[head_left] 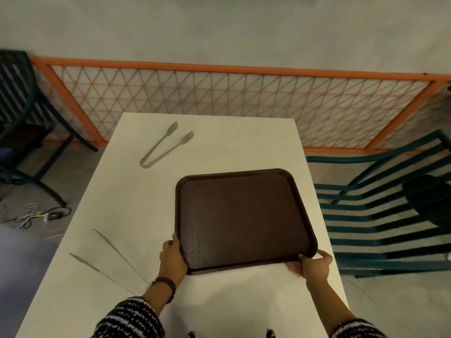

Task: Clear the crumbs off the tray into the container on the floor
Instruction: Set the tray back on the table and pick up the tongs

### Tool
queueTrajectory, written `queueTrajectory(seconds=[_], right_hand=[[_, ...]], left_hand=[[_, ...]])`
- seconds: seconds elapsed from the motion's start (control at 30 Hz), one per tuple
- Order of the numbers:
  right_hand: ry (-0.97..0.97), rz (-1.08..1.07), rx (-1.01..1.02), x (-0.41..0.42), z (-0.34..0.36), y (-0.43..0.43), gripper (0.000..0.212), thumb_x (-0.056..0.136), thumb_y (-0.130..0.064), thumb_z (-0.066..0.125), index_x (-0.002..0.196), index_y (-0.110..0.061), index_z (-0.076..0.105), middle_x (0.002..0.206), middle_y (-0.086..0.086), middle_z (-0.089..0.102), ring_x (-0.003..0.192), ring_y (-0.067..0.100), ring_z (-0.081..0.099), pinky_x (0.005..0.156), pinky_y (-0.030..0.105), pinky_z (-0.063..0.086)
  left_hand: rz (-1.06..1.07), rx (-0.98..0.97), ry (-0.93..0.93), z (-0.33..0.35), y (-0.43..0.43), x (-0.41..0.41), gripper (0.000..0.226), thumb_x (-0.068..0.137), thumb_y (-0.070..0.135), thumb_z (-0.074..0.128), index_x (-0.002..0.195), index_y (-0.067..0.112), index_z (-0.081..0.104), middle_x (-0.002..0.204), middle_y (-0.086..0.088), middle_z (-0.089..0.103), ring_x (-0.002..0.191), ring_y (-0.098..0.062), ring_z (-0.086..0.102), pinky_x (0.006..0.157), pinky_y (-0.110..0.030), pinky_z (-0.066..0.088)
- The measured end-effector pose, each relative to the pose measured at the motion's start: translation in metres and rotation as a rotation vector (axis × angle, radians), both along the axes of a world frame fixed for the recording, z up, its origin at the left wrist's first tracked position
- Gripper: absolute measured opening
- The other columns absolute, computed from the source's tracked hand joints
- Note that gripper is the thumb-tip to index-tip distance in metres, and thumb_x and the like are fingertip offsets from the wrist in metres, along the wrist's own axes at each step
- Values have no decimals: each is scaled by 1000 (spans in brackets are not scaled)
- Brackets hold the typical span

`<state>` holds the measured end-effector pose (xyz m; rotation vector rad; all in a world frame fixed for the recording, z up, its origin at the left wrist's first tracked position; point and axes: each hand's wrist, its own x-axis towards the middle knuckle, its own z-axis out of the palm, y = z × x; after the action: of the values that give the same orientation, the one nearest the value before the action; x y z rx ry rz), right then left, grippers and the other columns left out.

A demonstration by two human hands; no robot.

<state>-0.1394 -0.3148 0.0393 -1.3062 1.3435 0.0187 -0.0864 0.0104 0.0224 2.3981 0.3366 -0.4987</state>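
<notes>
A dark brown rectangular tray (244, 215) lies over the right half of the white table (127, 203). Its surface looks almost bare, with only a few tiny pale specks near its right side. My left hand (172, 256) grips the tray's near left corner, thumb on the rim. At the near right corner my right hand (311, 264) holds the rim from beneath. No container on the floor is in view.
Metal tongs (163, 147) lie on the far left of the table. Long thin tweezers (105, 254) lie at the near left. A teal slatted chair (380, 215) stands right of the table, a dark chair (22, 113) and cables (41, 214) to the left. An orange lattice fence (231, 103) runs behind.
</notes>
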Motion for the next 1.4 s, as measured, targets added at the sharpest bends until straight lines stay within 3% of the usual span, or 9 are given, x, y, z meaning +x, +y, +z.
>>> queueTrajectory(seconds=[0.17,0.4,0.57,0.77,1.0,1.1,1.2,1.3,1.4], right_hand=[[-32,-62,76,41,-4,-6,65,84,22,43,127,-26,32,124,34,50,77,46,63,73,56,54],[-28,-90,88,84,1,-12,68,85,22,41,131,-27,29,123,33,52,91,49,64,55,47,58],[-17,-89,75,96,3,-14,66,85,20,42,130,-27,29,124,31,53,87,46,64,36,36,54],[-38,-140,80,97,-1,-6,65,85,20,43,129,-26,31,127,27,51,98,50,62,37,38,55],[-7,-100,0,98,2,-7,61,88,11,49,133,-25,30,126,26,53,91,44,65,38,33,55],[56,-137,-43,97,10,0,59,91,-7,56,137,-28,25,125,24,54,80,38,66,55,40,57],[38,-290,-76,90,13,41,52,91,-14,58,134,-22,29,117,19,51,90,35,59,76,45,55],[4,-27,-253,78,10,116,38,90,-17,56,124,-18,37,95,9,57,84,32,60,82,49,54],[-103,449,-315,72,11,202,33,91,-19,55,121,-19,42,83,-2,55,74,21,59,71,33,49]], left_hand=[[-28,-58,10,-7,4,55,74,91,13,47,149,19,0,129,-25,40,115,-40,47,105,-40,35],[-55,-71,33,-11,-4,106,77,87,4,48,149,20,6,125,-25,43,113,-42,50,104,-43,38],[-103,-93,16,-15,-4,125,80,83,5,52,149,20,9,118,-27,49,106,-42,54,99,-45,43],[-161,-69,38,-22,7,146,77,82,11,51,149,23,14,116,-24,54,102,-39,57,96,-44,47],[-162,-95,23,-18,4,142,74,83,7,49,148,19,16,114,-22,55,102,-39,58,95,-45,48],[-106,-132,27,-9,5,144,67,84,12,52,145,11,23,115,-20,58,104,-36,59,94,-45,49],[11,-222,16,14,13,135,60,90,8,52,145,6,27,127,-16,52,115,-31,53,103,-38,42],[8,-248,-58,28,41,122,40,92,6,49,132,11,49,129,-11,54,112,-23,54,97,-25,39],[63,-282,-76,36,81,109,32,93,5,47,120,14,61,120,-7,63,107,-16,57,96,-21,38]])
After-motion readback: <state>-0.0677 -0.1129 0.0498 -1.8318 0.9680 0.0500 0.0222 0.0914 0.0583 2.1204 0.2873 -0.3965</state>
